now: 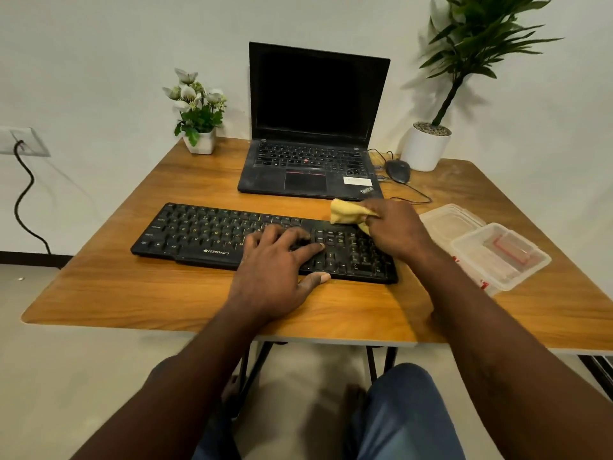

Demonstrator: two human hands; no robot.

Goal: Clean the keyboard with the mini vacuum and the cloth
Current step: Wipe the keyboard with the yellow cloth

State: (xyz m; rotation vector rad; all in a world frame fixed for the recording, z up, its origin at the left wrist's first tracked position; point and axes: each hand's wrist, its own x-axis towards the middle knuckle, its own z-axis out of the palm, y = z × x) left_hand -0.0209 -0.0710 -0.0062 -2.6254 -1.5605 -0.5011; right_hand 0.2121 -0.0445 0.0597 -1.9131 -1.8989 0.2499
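Now | left hand (275,260) flat, fingers spread on keyboard (205,234) | right hand (394,227) gripping yellow cloth (346,212)

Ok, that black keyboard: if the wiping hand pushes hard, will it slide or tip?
It would probably slide rather than tip: the keyboard lies flat and low on the smooth wooden table. It is likely light for its size, being thin plastic. The left hand spread on its keys should steady it against the right hand, which grips the yellow cloth.
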